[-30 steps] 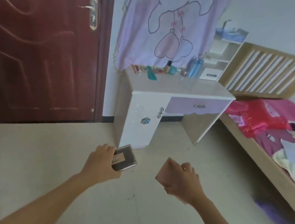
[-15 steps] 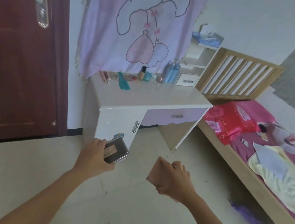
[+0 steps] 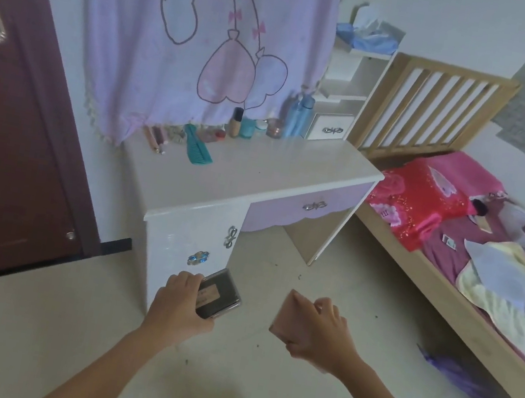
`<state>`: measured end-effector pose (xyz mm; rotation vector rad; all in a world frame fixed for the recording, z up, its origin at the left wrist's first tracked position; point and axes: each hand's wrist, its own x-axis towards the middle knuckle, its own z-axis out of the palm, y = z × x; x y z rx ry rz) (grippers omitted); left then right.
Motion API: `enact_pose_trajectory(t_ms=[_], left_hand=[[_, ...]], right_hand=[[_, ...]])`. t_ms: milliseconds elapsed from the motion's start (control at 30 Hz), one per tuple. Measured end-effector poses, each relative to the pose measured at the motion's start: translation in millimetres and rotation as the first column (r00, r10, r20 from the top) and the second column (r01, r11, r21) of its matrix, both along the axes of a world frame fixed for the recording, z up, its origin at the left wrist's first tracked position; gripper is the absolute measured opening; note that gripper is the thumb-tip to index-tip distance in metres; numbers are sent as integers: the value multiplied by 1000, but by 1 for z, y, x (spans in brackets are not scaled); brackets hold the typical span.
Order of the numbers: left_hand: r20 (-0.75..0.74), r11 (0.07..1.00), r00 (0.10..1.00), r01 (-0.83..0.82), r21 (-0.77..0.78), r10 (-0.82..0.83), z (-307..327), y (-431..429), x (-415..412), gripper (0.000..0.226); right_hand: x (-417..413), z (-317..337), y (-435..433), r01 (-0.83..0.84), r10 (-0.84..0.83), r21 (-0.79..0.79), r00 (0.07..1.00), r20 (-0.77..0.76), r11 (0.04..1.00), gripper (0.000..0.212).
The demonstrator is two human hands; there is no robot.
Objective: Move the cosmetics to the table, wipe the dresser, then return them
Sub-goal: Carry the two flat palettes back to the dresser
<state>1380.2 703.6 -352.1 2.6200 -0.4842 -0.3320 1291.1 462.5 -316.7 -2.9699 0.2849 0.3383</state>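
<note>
A white dresser (image 3: 257, 177) with a lilac drawer stands against the wall ahead. Along its back edge sit a teal comb (image 3: 197, 150), a tall foundation bottle (image 3: 236, 122), a teal jar (image 3: 248, 127), blue bottles (image 3: 297, 116) and some pink sticks (image 3: 155, 139). My left hand (image 3: 179, 306) grips a dark flat compact case (image 3: 220, 296) in front of the dresser's cabinet door. My right hand (image 3: 315, 332) holds a pink flat case (image 3: 286, 321) at the same height, over the floor.
A dark red door (image 3: 1, 155) is at the left. A wooden bed (image 3: 471, 268) with pink and yellow bedding fills the right. A cartoon cloth (image 3: 195, 31) hangs behind the dresser. A white shelf unit (image 3: 345, 91) stands on its right end.
The view has come closer to the dresser and shifted so the door slides left. Both hands keep their cases at the same height.
</note>
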Motion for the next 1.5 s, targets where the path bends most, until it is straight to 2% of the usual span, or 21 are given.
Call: enact_pose_trajectory(t_ms=[200, 300, 533, 800, 1000, 1233, 1333, 1500], left_hand=[[86, 999, 996, -14, 47, 10, 22, -55, 78, 70], [136, 998, 990, -37, 57, 29, 41, -95, 121, 68], [211, 990, 971, -126, 68, 110, 71, -163, 199, 68], [181, 981, 971, -174, 86, 156, 53, -201, 275, 70], [164, 982, 973, -174, 77, 160, 37, -224, 379, 61], [78, 976, 990, -129, 174, 117, 23, -247, 486, 57], [44, 971, 994, -103, 216, 96, 9, -250, 508, 56], [-10, 945, 991, -122, 302, 131, -15, -248, 537, 69]], right_hand=[[78, 8, -73, -17, 16, 17, 997, 73, 1000, 86], [131, 25, -114, -50, 44, 35, 987, 155, 998, 86], [238, 56, -190, -205, 206, -26, 953, 224, 978, 88], [334, 49, -240, -247, 249, -35, 950, 191, 969, 88], [425, 43, -262, -251, 257, -56, 951, 170, 966, 85], [526, 35, -275, -273, 279, -81, 956, 88, 959, 85], [555, 17, -270, -325, 327, -68, 945, 25, 943, 84], [605, -16, -262, -462, 460, -23, 886, -50, 887, 83]])
